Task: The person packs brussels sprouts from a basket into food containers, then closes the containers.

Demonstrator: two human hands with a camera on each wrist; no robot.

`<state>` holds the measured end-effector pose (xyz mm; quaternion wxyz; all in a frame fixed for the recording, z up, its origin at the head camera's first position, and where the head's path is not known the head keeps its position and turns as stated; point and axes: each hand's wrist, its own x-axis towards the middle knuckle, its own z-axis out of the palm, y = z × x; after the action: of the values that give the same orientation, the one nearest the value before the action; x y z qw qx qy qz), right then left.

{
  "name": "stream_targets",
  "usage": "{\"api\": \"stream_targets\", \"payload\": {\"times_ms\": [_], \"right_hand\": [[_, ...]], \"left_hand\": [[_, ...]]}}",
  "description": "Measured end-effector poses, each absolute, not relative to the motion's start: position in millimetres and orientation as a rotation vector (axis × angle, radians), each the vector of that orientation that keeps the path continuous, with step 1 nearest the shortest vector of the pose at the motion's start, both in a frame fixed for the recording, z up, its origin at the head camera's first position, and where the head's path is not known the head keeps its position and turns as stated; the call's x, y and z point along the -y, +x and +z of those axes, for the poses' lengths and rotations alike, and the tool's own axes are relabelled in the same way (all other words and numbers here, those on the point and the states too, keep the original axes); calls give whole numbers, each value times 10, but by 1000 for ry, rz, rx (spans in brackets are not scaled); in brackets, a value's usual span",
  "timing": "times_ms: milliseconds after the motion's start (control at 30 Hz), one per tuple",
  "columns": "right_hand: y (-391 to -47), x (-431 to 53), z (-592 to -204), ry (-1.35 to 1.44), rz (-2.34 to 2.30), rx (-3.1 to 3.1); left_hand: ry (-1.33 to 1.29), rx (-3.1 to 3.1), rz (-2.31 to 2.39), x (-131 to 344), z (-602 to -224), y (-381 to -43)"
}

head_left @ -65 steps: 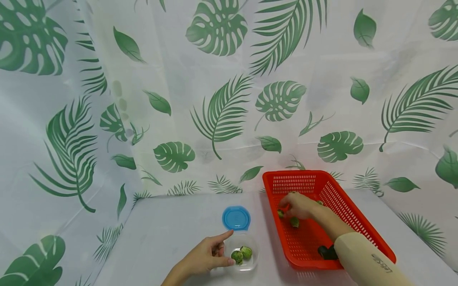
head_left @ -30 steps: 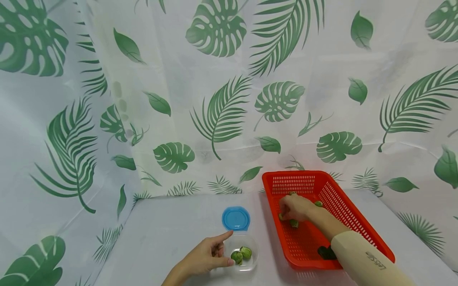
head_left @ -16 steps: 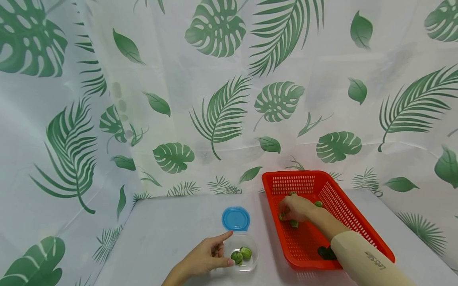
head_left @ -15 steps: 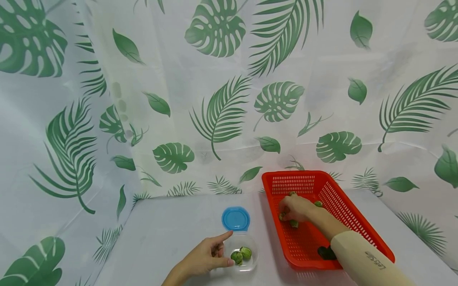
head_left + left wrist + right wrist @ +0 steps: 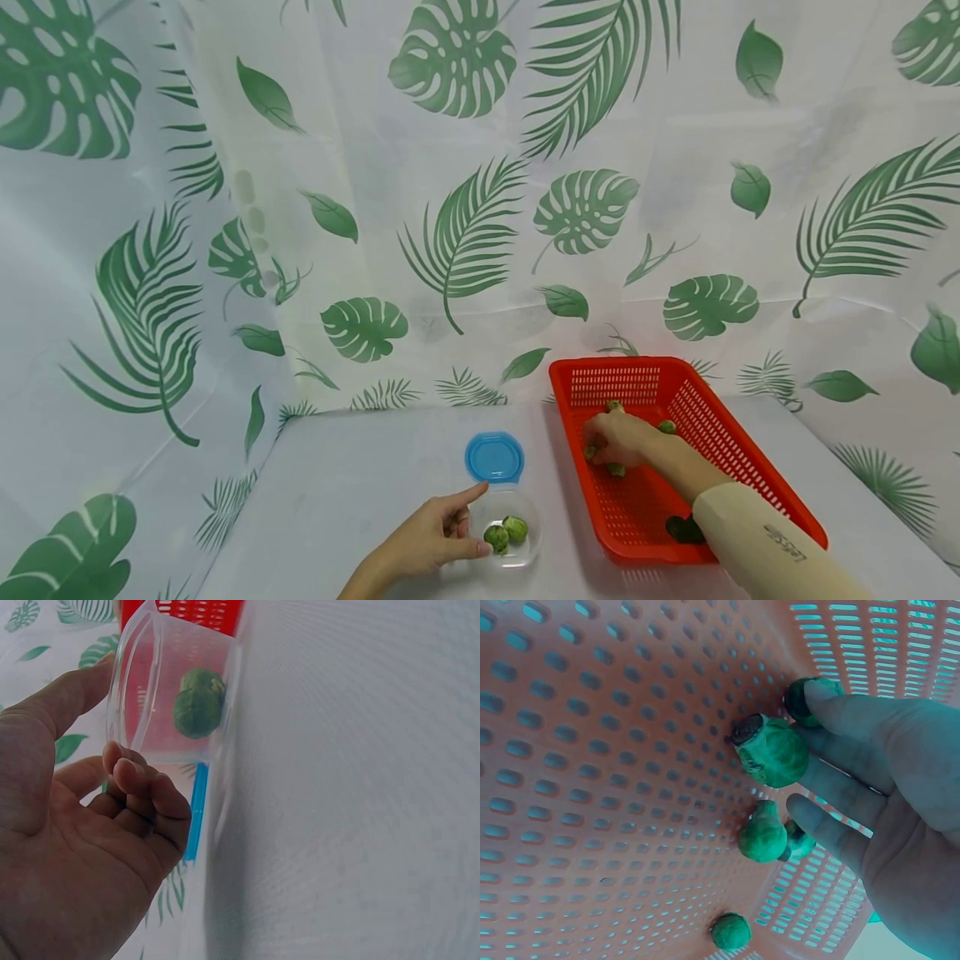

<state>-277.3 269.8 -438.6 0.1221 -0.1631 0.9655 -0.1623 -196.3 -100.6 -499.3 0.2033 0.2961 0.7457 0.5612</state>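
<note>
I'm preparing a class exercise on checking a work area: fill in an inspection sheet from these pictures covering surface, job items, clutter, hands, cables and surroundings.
Surface: white tabletop, pale and smooth-looking.
Job items: clear plastic container holding two round green Brussels sprouts; blue plastic lid off, lying beyond it; rectangular red perforated plastic basket with more sprouts, five visible in the right-wrist view.
Clutter: dark rounded object in the basket, partly behind a beige sleeve; identity unclear.
Left hand: at the container's rim, thumb and index finger spread.
Right hand: inside the basket, among sprouts; grip unclear.
Cables: nothing seen.
Surroundings: white sheeting with green leaf prints.
</note>
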Motion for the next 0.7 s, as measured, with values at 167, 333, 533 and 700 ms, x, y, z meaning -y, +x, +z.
{"api": "stream_targets", "payload": {"times_ms": [167,333,533,700], "right_hand": [[-2780,-2694,-4404,-483,-470,-2821],[-2792,-2687,-4396,-515,-478,-2806],[-2806,-2693,-4402,-580,-453,-2808],[-2813,-2697,-4413,-564,-432,-2842]], "left_hand": [[830,-2079,1566,1008,-4995,-1967],[833,-2079,1567,1012,-4999,-1972],[831,-2084,1563,1015,-4998,-1968],[837,-2088,1561,1013,-5000,-1965]]}}
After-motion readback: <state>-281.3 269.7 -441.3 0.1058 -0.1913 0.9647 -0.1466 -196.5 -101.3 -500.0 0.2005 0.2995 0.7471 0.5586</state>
